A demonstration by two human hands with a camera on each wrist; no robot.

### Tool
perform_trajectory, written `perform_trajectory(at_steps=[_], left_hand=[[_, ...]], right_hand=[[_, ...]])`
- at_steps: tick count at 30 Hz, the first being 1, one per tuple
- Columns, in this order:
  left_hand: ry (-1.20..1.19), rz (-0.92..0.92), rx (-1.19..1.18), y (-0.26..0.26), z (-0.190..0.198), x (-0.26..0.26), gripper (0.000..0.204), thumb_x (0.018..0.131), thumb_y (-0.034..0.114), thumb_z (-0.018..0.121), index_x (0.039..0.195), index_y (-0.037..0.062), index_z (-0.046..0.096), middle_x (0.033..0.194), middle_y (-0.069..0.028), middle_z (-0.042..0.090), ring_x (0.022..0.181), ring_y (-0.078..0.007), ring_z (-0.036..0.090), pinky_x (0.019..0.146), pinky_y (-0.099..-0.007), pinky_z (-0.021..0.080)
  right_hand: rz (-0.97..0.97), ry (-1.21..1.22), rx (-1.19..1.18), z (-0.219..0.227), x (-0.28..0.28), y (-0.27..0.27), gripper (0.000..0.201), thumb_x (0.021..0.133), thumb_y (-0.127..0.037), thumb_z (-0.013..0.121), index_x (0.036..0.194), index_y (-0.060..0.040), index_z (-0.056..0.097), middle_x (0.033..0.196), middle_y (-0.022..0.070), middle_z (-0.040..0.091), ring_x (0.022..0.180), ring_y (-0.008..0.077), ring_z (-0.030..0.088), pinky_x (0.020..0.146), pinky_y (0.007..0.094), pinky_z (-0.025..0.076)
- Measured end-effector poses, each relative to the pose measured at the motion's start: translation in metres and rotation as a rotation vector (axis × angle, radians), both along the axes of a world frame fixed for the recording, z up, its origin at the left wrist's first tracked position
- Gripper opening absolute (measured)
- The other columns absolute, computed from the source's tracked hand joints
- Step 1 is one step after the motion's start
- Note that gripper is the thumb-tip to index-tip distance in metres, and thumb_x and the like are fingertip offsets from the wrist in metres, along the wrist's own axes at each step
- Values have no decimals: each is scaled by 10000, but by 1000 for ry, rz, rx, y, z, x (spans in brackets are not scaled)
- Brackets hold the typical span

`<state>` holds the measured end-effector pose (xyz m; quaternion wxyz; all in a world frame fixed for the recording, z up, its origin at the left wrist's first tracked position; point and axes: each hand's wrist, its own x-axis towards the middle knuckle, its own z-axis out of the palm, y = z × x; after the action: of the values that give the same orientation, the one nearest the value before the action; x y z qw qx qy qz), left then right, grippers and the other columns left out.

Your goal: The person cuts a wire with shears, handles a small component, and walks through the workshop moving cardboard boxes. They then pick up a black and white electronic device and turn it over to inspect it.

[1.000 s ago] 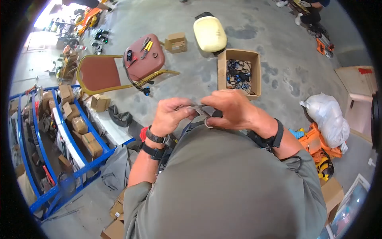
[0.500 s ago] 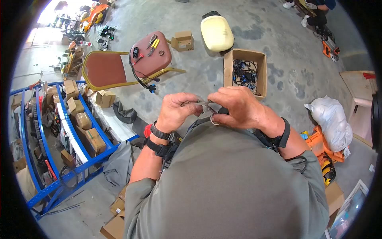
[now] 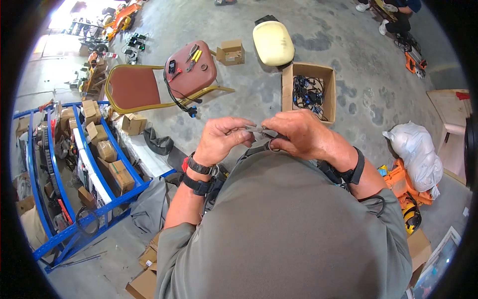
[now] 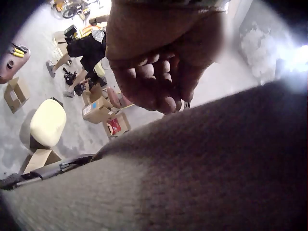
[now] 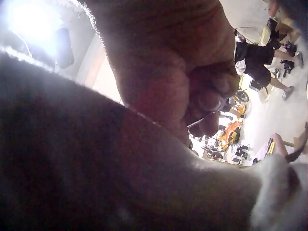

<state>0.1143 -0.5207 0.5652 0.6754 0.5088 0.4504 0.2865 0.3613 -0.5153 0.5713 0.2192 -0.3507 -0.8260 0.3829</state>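
Note:
In the head view, both hands meet just beyond the shirt front. My left hand (image 3: pixel 217 139) pinches one end of a small grey strip-like piece (image 3: pixel 255 129) between thumb and fingers. Thumb and curled fingers of my right hand (image 3: pixel 304 133) grip a grey metal tool (image 3: pixel 269 133) whose tip meets that piece; its exact kind I cannot tell. A ring-shaped part (image 3: pixel 273 145) shows under the right thumb. In the left wrist view, the left hand (image 4: pixel 149 77) has curled fingers, and its thumb hides most of what it pinches. The right hand (image 5: pixel 178 82) appears dark in its own wrist view.
Ahead stands a red chair (image 3: pixel 196 74) with pliers (image 3: pixel 194 61) and cables on it. A cardboard box of cables (image 3: pixel 328 94) and a yellow seat pad (image 3: pixel 274 44) are on the floor. A blue rack (image 3: pixel 107 209) stands left; a white bag (image 3: pixel 414 154) lies right.
The head view has shifted slightly, so the chair and boxes appear farther right. Both hands stay together, with the left fingers a little straighter and more of the grey tool showing.

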Motion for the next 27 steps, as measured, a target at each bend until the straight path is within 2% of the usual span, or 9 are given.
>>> perform_trajectory(at_steps=[3, 9, 15, 18, 21, 27], left_hand=[[-14, -8, -4, -1, -3, 0, 131, 861, 4, 663, 979, -49, 687, 832, -108, 697, 730, -165, 662, 696, -296, 539], [104, -3, 26, -1, 0, 2, 105, 827, -34, 669, 928, -54, 690, 802, -99, 695, 695, -160, 658, 670, -286, 535], [74, 25, 33, -2, 0, 4, 96, 815, -43, 683, 910, -53, 690, 797, -101, 695, 689, -157, 658, 656, -283, 532], [67, 27, 40, -3, -6, 2, 86, 835, -6, 693, 917, -31, 694, 793, -85, 710, 702, -116, 652, 660, -257, 534], [69, 42, 25, -3, -4, 3, 109, 827, -23, 692, 931, -55, 686, 795, -107, 693, 692, -162, 658, 661, -289, 534], [47, 21, 44, -3, -7, -2, 128, 839, -10, 689, 961, -51, 687, 793, -106, 690, 698, -164, 653, 666, -293, 537]], right_hand=[[1, 7, 0, -2, 0, 0, 329, 708, -167, 782, 971, -54, 619, 787, 127, 611, 793, 345, 633, 673, 437, 499], [-9, -47, 23, 5, -4, 2, 343, 704, -227, 781, 951, -55, 617, 769, 131, 597, 791, 359, 621, 672, 450, 487], [-20, -86, 39, 5, -6, 1, 339, 708, -243, 778, 941, -57, 617, 781, 127, 609, 809, 349, 627, 683, 447, 488], [-18, -66, 39, 3, -4, 0, 332, 712, -223, 778, 950, -56, 618, 794, 126, 619, 821, 347, 633, 696, 444, 495], [-8, -56, 32, 3, -3, 0, 323, 717, -197, 777, 961, -57, 619, 804, 127, 626, 828, 345, 639, 706, 440, 501], [8, -43, 22, -1, -2, 0, 286, 722, -171, 772, 935, -56, 620, 797, 129, 628, 815, 341, 645, 704, 435, 506]])
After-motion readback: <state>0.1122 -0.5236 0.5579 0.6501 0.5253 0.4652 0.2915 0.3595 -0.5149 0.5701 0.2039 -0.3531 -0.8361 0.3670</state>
